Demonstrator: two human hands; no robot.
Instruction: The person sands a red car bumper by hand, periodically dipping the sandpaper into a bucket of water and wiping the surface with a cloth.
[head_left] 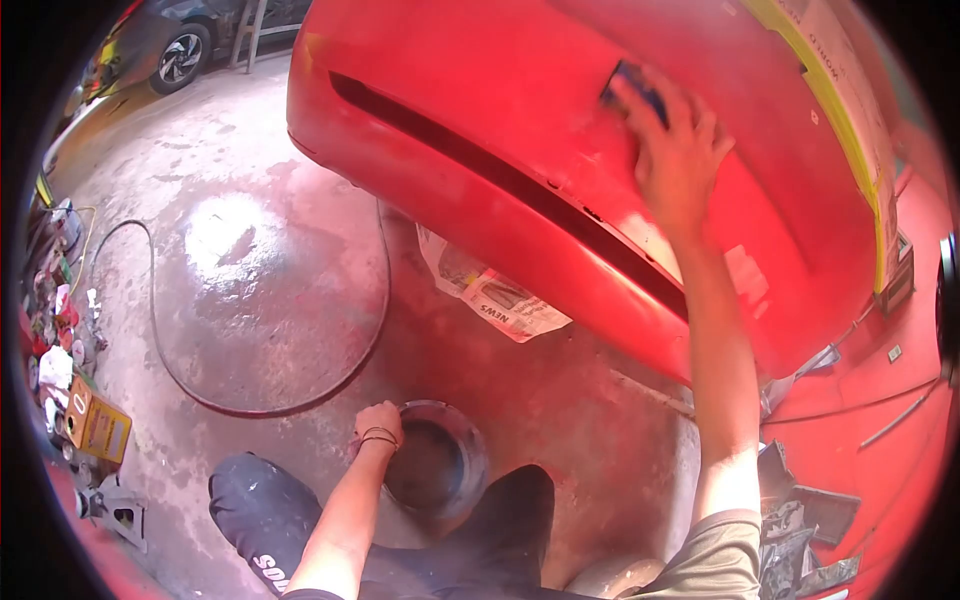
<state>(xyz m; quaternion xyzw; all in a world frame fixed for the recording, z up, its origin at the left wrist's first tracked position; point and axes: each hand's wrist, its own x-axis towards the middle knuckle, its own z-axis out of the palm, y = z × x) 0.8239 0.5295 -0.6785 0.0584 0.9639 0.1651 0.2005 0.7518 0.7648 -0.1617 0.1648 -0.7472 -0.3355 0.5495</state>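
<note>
— Where the red painted car bumper panel [560, 130] runs from near right to far left, which hand is placed on it?

— The right hand [675, 150] is pressed flat on it at the far right, a small dark blue sanding block [632, 88] gripped under the fingers. The left hand [378, 424] is kept well apart, near, closed on the rim of a round dark metal basin [440, 470] on the wet concrete floor [250, 280].

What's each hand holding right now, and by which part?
The right hand presses a dark blue sanding block flat against the red car panel, fingers over its back. The left hand grips the rim of a round metal bucket.
</note>
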